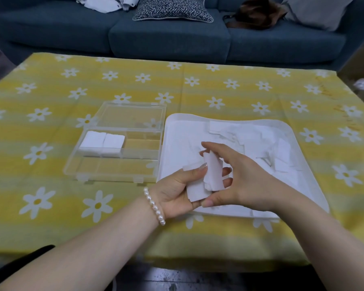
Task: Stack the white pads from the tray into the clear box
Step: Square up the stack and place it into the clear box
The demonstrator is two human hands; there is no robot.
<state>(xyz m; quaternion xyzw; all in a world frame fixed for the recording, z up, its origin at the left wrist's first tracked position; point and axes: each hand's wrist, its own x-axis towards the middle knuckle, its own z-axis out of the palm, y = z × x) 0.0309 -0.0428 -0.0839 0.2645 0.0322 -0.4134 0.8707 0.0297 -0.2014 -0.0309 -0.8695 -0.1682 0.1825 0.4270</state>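
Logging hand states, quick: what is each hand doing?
Left hand: holding white pads.
Right hand: pinching the same pads.

Daisy-print table (219, 91) bears clear box (114, 164); white tray (298, 143) beside it.

Two bare forearms, a pearl bracelet on one wrist

Both arms are uncovered from elbow to fingertips. The left hand (172, 190) has a bracelet (153, 205) of round, glossy white pearls strung in a single row around the wrist, sitting snug against it. The visible nail on that hand's thumb is longish, with a pale natural finish. The right hand (237, 177) wears nothing at all: no ring, no watch, no band, and its thumbnail is short and plain. A dark edge of clothing (25, 257) shows near the left elbow.
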